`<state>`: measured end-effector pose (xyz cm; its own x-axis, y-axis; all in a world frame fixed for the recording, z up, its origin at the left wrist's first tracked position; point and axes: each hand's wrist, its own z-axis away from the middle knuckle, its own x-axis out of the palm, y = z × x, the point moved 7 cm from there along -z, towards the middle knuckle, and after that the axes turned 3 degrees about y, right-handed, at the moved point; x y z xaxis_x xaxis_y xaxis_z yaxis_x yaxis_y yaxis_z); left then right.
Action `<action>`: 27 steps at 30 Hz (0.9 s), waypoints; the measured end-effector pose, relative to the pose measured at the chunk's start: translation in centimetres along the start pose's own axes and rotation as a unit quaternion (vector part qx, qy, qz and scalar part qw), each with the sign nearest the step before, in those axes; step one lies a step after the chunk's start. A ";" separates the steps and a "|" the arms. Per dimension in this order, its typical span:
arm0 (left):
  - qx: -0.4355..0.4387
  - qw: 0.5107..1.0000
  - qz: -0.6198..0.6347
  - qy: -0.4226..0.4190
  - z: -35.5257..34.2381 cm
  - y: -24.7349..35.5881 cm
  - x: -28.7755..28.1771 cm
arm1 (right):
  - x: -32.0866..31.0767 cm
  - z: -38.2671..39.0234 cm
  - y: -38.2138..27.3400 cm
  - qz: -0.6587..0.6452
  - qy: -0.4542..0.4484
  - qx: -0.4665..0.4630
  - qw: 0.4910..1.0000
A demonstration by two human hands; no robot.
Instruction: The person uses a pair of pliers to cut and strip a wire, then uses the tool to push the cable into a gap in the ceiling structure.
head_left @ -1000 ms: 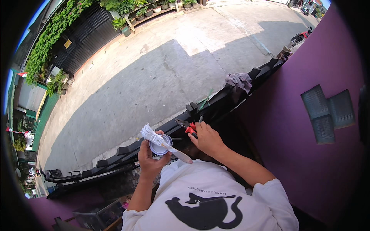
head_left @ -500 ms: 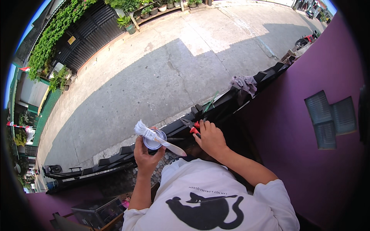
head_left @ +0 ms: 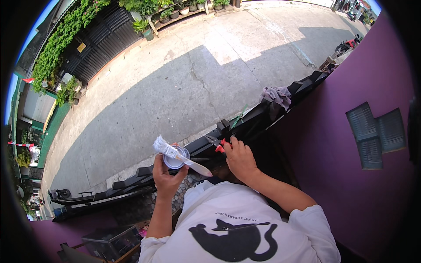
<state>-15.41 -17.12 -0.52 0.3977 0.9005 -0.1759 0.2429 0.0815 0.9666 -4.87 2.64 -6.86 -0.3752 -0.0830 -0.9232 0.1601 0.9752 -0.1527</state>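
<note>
My left hand (head_left: 166, 177) is wrapped round a small round can (head_left: 174, 164) that looks like a paint can. Across the top of the can rests a paintbrush (head_left: 174, 154); its bristles, coated white, point to the upper left and its pale handle slants toward my right hand. With my right hand (head_left: 241, 161) I grip a pair of pliers (head_left: 218, 143) by red handles, the dark jaws pointing left over the black metal gate (head_left: 206, 147). My palm and fingers partly hide the handles.
A grey cloth (head_left: 277, 96) hangs over the gate to the right, and a green tie (head_left: 239, 116) is fastened near the middle. Beyond lies a concrete street (head_left: 166, 105). A purple wall (head_left: 324, 144) rises on the right; a glass box (head_left: 112, 241) stands lower left.
My right hand has shifted its fingers slightly on the pliers' handles. The can and brush in my left hand stay almost where they were.
</note>
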 end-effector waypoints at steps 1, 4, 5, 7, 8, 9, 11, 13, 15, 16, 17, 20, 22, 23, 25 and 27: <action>0.002 1.000 0.001 -0.001 0.0 -0.1 0.0 | 0.1 0.1 0.1 0.000 0.001 0.000 1.000; 0.005 1.000 0.007 -0.002 0.0 -0.1 0.1 | 0.9 0.3 0.3 -0.013 -0.059 0.010 0.998; 0.006 1.000 0.011 -0.001 0.1 -0.1 0.1 | 0.5 0.3 0.3 -0.019 -0.046 0.007 0.999; 0.009 1.000 0.012 -0.003 0.1 -0.1 0.1 | 0.2 0.2 0.2 -0.025 -0.032 0.004 0.999; 0.012 1.000 0.012 -0.005 0.1 -0.1 0.2 | 0.0 0.2 0.2 -0.028 -0.015 -0.001 0.999; 0.013 1.000 0.012 -0.005 0.1 -0.1 0.2 | -0.2 0.2 0.1 -0.031 0.001 -0.006 1.000; 0.011 1.000 0.010 -0.006 0.1 -0.1 0.3 | -0.2 0.3 0.3 -0.046 -0.003 -0.001 0.999; 0.010 1.000 0.009 -0.006 0.1 -0.1 0.3 | -0.2 0.3 0.4 -0.060 -0.008 0.004 0.998; 0.008 1.000 0.009 -0.006 0.1 -0.1 0.3 | 0.2 0.4 0.6 -0.065 -0.036 0.019 0.997; 0.008 1.000 0.012 -0.006 0.1 -0.2 0.3 | 0.2 0.4 0.6 -0.064 -0.035 0.020 0.997; 0.007 1.000 0.014 -0.006 0.1 -0.2 0.3 | 0.3 0.5 0.6 -0.062 -0.029 0.017 0.998; 0.031 0.999 0.009 0.009 -0.1 0.1 0.3 | 0.2 0.5 0.6 -0.055 -0.010 0.011 0.998; 0.029 1.000 0.008 0.008 -0.2 0.1 0.4 | 0.0 0.6 0.4 -0.050 0.003 0.007 0.999; 0.027 1.000 0.007 0.008 -0.2 0.1 0.4 | 0.0 0.6 0.4 -0.046 0.003 0.008 0.999; 0.029 1.000 0.007 0.007 -0.2 0.0 0.4 | 0.0 0.7 0.4 -0.041 0.003 0.009 0.999; 0.031 0.999 0.007 0.007 -0.2 0.0 0.4 | -0.1 0.7 0.3 -0.034 0.009 0.007 0.999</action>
<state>-15.42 -16.65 -0.56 0.3889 0.9073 -0.1602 0.2929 0.0432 0.9552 -4.14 2.80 -7.05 -0.4017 -0.1444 -0.9043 0.1471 0.9645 -0.2193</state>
